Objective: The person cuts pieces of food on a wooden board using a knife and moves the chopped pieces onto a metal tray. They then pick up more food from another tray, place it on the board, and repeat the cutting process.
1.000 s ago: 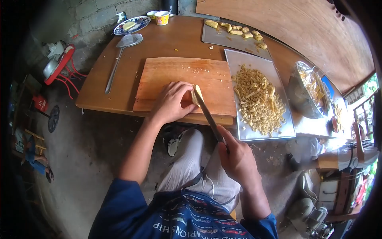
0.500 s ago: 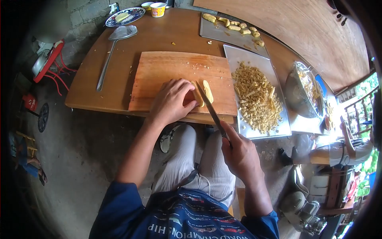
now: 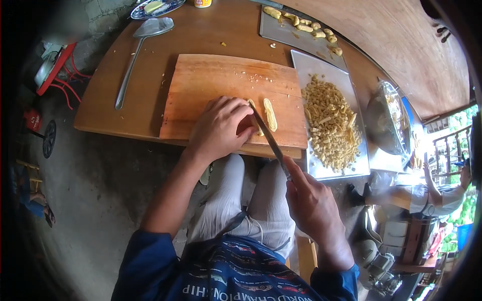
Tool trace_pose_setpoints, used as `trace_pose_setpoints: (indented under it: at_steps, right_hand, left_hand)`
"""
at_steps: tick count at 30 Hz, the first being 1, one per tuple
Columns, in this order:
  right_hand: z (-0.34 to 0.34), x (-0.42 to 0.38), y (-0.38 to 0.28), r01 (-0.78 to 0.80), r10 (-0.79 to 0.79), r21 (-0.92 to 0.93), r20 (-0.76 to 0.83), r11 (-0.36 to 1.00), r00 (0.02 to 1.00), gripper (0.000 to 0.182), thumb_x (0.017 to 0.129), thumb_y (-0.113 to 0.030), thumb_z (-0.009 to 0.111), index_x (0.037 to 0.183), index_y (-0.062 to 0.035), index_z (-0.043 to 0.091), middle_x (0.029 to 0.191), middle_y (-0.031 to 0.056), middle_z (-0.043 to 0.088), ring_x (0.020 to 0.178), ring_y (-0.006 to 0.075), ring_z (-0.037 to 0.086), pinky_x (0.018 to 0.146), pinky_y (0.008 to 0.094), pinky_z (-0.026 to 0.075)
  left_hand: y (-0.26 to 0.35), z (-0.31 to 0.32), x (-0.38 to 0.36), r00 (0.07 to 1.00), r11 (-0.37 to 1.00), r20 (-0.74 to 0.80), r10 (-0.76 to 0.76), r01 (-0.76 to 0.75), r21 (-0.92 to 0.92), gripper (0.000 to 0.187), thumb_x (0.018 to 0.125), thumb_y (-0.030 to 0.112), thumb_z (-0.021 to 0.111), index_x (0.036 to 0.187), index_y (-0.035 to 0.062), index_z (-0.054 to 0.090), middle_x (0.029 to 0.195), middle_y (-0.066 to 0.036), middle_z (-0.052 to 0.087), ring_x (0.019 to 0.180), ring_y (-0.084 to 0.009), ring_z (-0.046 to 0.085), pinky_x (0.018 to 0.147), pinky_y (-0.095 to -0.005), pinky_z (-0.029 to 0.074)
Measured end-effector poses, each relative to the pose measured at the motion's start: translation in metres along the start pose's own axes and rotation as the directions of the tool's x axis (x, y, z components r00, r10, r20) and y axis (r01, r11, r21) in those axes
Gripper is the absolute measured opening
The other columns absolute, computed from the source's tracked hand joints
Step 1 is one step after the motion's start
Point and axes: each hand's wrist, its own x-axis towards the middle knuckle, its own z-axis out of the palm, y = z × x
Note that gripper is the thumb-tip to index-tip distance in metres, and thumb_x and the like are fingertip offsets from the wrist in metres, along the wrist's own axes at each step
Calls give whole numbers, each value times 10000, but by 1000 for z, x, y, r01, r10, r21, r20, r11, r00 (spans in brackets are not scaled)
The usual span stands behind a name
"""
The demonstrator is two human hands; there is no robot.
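A wooden cutting board lies at the front edge of the table. On it, my left hand presses its bent fingers and thumb around a long yellow banana-like piece, mostly covered by the fingers and the blade. My right hand grips a kitchen knife, its blade slanting up and left along that piece, close beside my left fingertips. Just right of the blade rests a pale cut slice. Small crumbs are scattered toward the board's far side.
Chopped yellow bits heap on a metal tray to the right. Behind it, another tray carries several whole pieces. A metal bowl stands far right, a long-handled turner lies left, and a patterned plate sits at the back.
The slice right of the knife lies farther from the blade, tilted the other way. My right hand and knife have shifted slightly right and down. The view has tipped, so the cups are mostly out of frame.
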Motion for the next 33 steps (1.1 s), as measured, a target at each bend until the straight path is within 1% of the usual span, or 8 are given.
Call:
trace_pose_setpoints:
  at_steps: [2, 4, 12, 20, 24, 28, 30, 33]
  right_hand:
    - [3, 5, 3, 0, 0, -6, 16, 1000, 1000, 608, 1029, -71, 667, 1617, -141, 533, 1038, 279, 758, 894, 487, 764, 755, 559, 616]
    - [13, 14, 10, 82, -82, 0, -10, 997, 997, 653, 1019, -70, 655, 1648, -87, 483, 947, 210, 700, 751, 445, 738, 660, 559, 610]
    - [69, 70, 37, 228, -219, 16, -226, 974, 949, 629, 1011, -57, 661, 1625, -95, 528, 921, 255, 749, 706, 451, 746, 635, 561, 605]
    - [52, 39, 44, 174, -140, 149, -211, 973, 967, 576, 1026, -93, 650, 1596, -113, 564, 947, 279, 760, 794, 494, 752, 722, 585, 607]
    - [24, 30, 37, 124, -65, 279, -213, 952, 975, 534, 1032, -77, 648, 1564, -87, 597, 918, 293, 751, 887, 490, 759, 775, 571, 593]
    - [18, 17, 50, 167, -52, 361, -307, 917, 950, 516, 1038, -76, 652, 1553, -75, 610, 918, 303, 746, 874, 486, 759, 773, 553, 588]
    - [17, 7, 57, 176, -47, 354, -345, 919, 938, 507, 1043, -78, 653, 1549, -66, 616, 924, 307, 741, 872, 482, 760, 772, 539, 582]
    - [16, -14, 66, 182, -25, 384, -379, 905, 925, 508, 1043, -83, 659, 1550, -80, 621, 908, 296, 737, 875, 488, 753, 771, 536, 576]
  left_hand:
    - [-3, 1, 0, 1000, 1000, 8, -7, 7, -6, 338, 900, 230, 878, 1162, 66, 742, 1259, -96, 734, 1230, -337, 672, 1109, -475, 528]
    - [-4, 1, 0, 1000, 1000, 13, -17, 17, -13, 340, 898, 228, 879, 1165, 66, 745, 1261, -94, 735, 1228, -335, 673, 1110, -475, 528]
    - [-3, 0, 1, 1000, 999, 7, -16, 17, -32, 330, 886, 213, 887, 1139, 83, 720, 1250, -81, 716, 1214, -329, 668, 1088, -473, 527]
    - [2, -4, 4, 999, 1000, 38, -26, 26, 0, 309, 893, 174, 875, 1103, 105, 659, 1206, -74, 702, 1180, -345, 666, 1044, -472, 519]
    - [-11, 0, 10, 999, 993, 4, 42, -42, -107, 252, 928, 88, 827, 1115, 92, 659, 1140, -97, 741, 1155, -356, 684, 1043, -482, 525]
    - [-6, -11, 29, 985, 997, 172, 13, 0, -80, 258, 928, -8, 780, 1160, 84, 710, 1195, -94, 731, 1205, -344, 668, 1083, -480, 511]
    - [2, -18, 42, 939, 982, 304, 159, -183, 53, 257, 911, -7, 788, 1141, 103, 763, 1261, -83, 694, 1278, -324, 624, 1119, -461, 490]
    - [-8, -17, 57, 882, 941, 368, 293, -334, 50, 207, 919, 46, 791, 1112, 119, 789, 1261, -68, 665, 1289, -310, 597, 1137, -456, 475]
